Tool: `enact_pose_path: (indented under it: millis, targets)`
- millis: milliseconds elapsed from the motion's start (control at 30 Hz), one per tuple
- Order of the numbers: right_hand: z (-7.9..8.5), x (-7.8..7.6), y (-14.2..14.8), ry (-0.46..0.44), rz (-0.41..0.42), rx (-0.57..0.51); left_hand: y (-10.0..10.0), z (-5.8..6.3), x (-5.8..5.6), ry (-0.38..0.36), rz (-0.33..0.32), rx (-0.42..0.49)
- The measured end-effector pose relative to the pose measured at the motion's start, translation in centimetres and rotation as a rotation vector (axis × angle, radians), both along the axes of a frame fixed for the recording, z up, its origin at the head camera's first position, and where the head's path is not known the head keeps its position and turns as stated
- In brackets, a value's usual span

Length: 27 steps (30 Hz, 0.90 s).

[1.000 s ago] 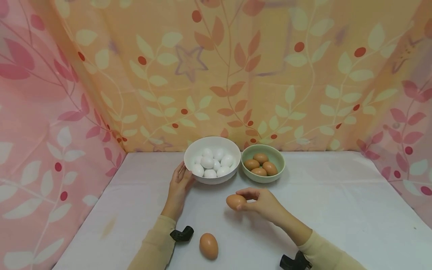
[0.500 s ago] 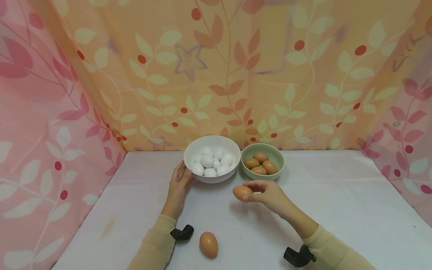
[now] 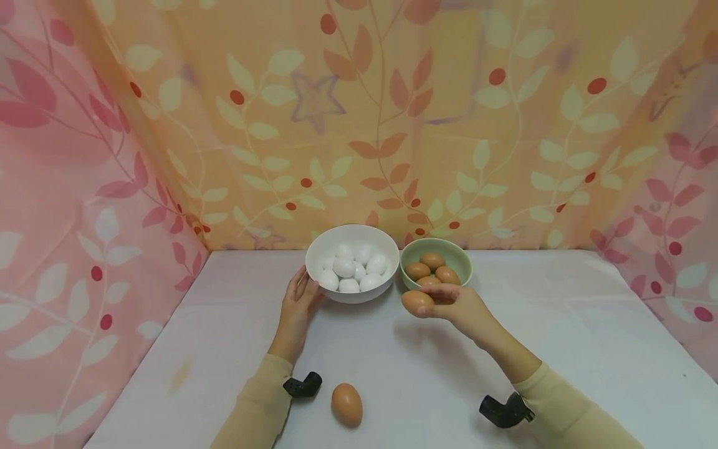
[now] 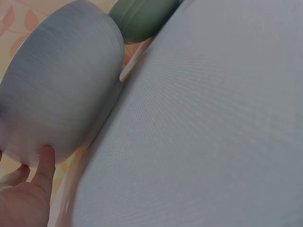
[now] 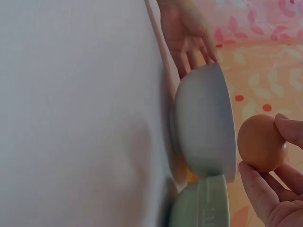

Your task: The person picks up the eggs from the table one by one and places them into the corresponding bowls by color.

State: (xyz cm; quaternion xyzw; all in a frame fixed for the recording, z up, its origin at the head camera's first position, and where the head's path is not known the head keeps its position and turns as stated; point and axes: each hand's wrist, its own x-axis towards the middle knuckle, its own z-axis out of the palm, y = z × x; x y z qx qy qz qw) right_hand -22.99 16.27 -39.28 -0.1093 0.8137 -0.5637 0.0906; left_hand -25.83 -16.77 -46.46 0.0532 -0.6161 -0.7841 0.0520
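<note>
My right hand [image 3: 468, 312] pinches a brown egg [image 3: 417, 304] between thumb and fingers, held up in front of the green bowl [image 3: 467, 274]. Seen from the right wrist, that egg [image 5: 261, 144] is above table height, apart from both bowls. My left hand [image 3: 295, 310] rests with its fingers against the left side of the white bowl [image 3: 353, 298]; in the left wrist view, extended fingertips [image 4: 47, 153] touch its outer wall. Several white eggs [image 3: 344, 267] lie in the white bowl, and several brown eggs [image 3: 432, 260] in the green one, partly hidden by the right hand.
Another brown egg [image 3: 346, 405] lies on the white tablecloth [image 3: 224, 349] near the front, between the forearms. Black wrist devices [image 3: 303, 385] sit at both cuffs. A patterned orange curtain [image 3: 381, 125] hangs behind the bowls, and pink cloth [image 3: 67, 249] flanks the table.
My right hand has carried the brown egg away from me and to the right, up close to the green bowl. The left hand has stayed at the white bowl.
</note>
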Motion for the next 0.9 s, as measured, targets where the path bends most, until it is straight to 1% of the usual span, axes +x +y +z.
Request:
enact_pose_path:
  millis: [100, 300, 400, 533, 633, 767, 900]
  targets:
    - [0.1, -0.4, 0.5, 0.011, -0.022, 0.002, 0.0, 0.0, 0.0, -0.004, -0.003, -0.001]
    - [0.1, -1.7, 1.0, 0.070, -0.088, 0.100, 0.0, 0.0, 0.1, 0.005, -0.007, -0.002]
    - [0.0, -2.4, 1.2, 0.081, -0.090, 0.094, -0.1, 0.0, 0.0, 0.009, -0.007, 0.000]
    - [-0.1, -3.1, 1.3, 0.054, -0.091, 0.065, -0.2, -0.1, 0.0, 0.006, -0.005, 0.004]
    - [-0.2, -3.5, 1.3, 0.044, -0.108, 0.071, -0.1, -0.1, 0.0, 0.003, -0.003, 0.004]
    - [-0.3, -4.1, 1.4, 0.053, -0.128, 0.077, -0.1, -0.2, 0.0, 0.008, -0.004, 0.001]
    - [-0.2, -4.7, 1.5, 0.070, -0.107, 0.075, -0.2, -0.3, 0.0, 0.010, -0.006, 0.000]
